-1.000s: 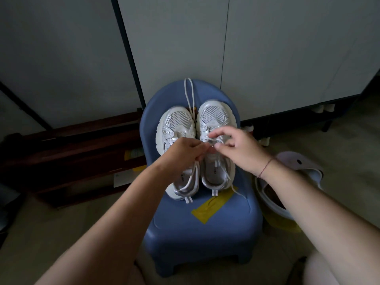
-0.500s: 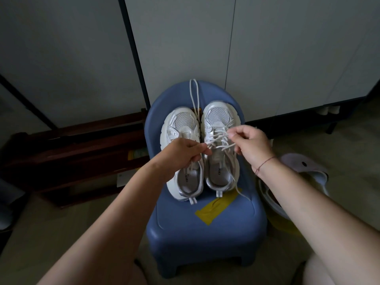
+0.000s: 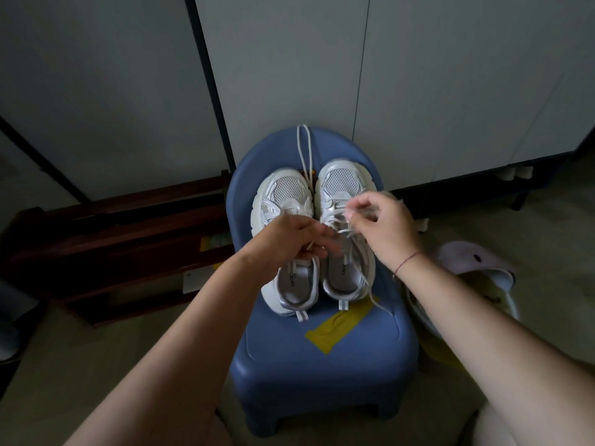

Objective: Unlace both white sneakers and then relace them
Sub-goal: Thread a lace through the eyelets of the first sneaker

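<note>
Both sneakers sit side by side on the seat of a blue chair (image 3: 322, 365), toes against the backrest and heels toward the person. That makes sense, since it puts the eyelets right under the hands. The left sneaker (image 3: 283, 194) looks bare of lacing, and a loose lace (image 3: 304, 149) hangs over the top of the backrest between the two toes, parked out of the way (I'm guessing it belongs to that shoe).

The work is on the right sneaker (image 3: 341, 183). The left hand (image 3: 289, 241) has its fingers curled in, pinching one strand of the lace (image 3: 336, 218) low by the tongue. The right hand (image 3: 386, 226) pinches another bit just above the upper eyelets between thumb and fingertips, a little blurred. Holding both sides like that keeps the lace taut so it slides through. I honestly can't tell whether it's coming out or going back in.

As for room, the seat is small. The heels sit well short of the front edge, near a strip of yellow tape (image 3: 338, 326), and a free lace end trails down the right side of the seat. A pale tub-like thing (image 3: 476, 268) is on the floor just beside the chair on the right, and dark wooden boards (image 3: 112, 226) lie to the left. So pulling upward looks like the open direction.
</note>
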`<action>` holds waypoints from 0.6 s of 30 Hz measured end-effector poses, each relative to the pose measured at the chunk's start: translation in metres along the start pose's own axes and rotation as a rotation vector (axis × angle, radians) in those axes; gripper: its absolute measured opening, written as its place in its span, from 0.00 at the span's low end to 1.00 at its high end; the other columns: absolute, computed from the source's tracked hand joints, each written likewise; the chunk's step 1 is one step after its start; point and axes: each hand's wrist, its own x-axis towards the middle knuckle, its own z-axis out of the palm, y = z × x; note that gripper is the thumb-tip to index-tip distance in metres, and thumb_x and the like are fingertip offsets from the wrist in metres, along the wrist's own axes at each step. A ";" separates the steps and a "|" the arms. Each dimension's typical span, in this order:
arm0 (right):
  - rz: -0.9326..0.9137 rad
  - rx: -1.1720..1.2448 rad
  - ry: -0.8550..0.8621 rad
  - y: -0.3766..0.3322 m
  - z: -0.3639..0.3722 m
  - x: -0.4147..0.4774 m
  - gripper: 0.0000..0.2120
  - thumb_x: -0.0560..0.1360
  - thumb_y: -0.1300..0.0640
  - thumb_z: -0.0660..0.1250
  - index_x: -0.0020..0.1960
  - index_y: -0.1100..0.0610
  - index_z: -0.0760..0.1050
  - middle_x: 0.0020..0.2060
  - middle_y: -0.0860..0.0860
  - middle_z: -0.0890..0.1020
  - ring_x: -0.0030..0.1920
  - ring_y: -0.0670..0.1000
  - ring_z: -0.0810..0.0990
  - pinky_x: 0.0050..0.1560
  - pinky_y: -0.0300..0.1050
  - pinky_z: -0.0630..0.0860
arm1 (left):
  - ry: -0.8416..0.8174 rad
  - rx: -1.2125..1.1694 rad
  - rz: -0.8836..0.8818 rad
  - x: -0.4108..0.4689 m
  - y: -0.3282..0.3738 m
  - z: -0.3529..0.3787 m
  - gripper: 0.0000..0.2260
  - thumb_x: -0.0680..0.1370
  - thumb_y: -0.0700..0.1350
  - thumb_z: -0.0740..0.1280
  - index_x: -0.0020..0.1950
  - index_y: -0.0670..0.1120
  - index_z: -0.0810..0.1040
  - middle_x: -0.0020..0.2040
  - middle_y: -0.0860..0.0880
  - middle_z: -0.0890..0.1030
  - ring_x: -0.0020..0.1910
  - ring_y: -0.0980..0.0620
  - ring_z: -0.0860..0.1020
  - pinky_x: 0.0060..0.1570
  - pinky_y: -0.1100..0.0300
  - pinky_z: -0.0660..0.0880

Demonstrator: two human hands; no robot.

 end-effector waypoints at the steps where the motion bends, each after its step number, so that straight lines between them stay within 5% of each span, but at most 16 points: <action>1: 0.009 -0.008 0.079 -0.001 0.000 0.000 0.04 0.72 0.59 0.70 0.41 0.51 0.77 0.42 0.50 0.80 0.42 0.48 0.79 0.46 0.42 0.75 | 0.051 -0.062 0.001 0.001 0.000 0.000 0.09 0.83 0.41 0.60 0.47 0.43 0.78 0.40 0.50 0.85 0.37 0.56 0.80 0.38 0.65 0.77; 3: 0.101 0.083 0.152 -0.004 0.003 -0.002 0.06 0.74 0.57 0.68 0.38 0.52 0.75 0.35 0.52 0.80 0.34 0.49 0.79 0.38 0.43 0.77 | 0.178 -0.207 0.009 0.007 -0.003 -0.003 0.08 0.82 0.40 0.62 0.45 0.42 0.77 0.38 0.50 0.85 0.35 0.57 0.80 0.33 0.68 0.76; 6: 0.374 0.292 -0.070 -0.014 0.014 -0.014 0.11 0.78 0.60 0.62 0.38 0.57 0.77 0.30 0.56 0.80 0.25 0.48 0.77 0.28 0.42 0.78 | 0.355 -0.292 0.000 0.017 -0.012 -0.008 0.06 0.79 0.42 0.67 0.43 0.42 0.80 0.38 0.45 0.81 0.31 0.56 0.74 0.30 0.67 0.72; 10: 0.447 0.171 -0.252 -0.008 0.029 -0.022 0.11 0.77 0.61 0.63 0.43 0.65 0.81 0.39 0.62 0.84 0.38 0.58 0.83 0.45 0.53 0.80 | 0.439 -0.308 -0.018 0.025 -0.017 -0.003 0.07 0.76 0.41 0.71 0.38 0.42 0.80 0.28 0.50 0.78 0.25 0.57 0.73 0.26 0.68 0.71; 15: 0.402 0.036 -0.126 -0.003 0.042 -0.022 0.18 0.73 0.49 0.69 0.38 0.64 0.80 0.33 0.61 0.81 0.36 0.59 0.80 0.37 0.51 0.75 | 0.440 -0.223 0.012 0.028 -0.019 0.009 0.07 0.73 0.32 0.72 0.40 0.42 0.81 0.32 0.46 0.81 0.30 0.52 0.78 0.38 0.63 0.79; 18: 0.466 0.143 -0.064 0.004 0.050 -0.022 0.16 0.70 0.48 0.71 0.35 0.62 0.79 0.32 0.63 0.81 0.33 0.60 0.78 0.39 0.58 0.78 | 0.448 -0.122 0.014 0.029 -0.019 0.010 0.09 0.71 0.31 0.74 0.39 0.45 0.80 0.34 0.46 0.81 0.35 0.49 0.79 0.47 0.55 0.80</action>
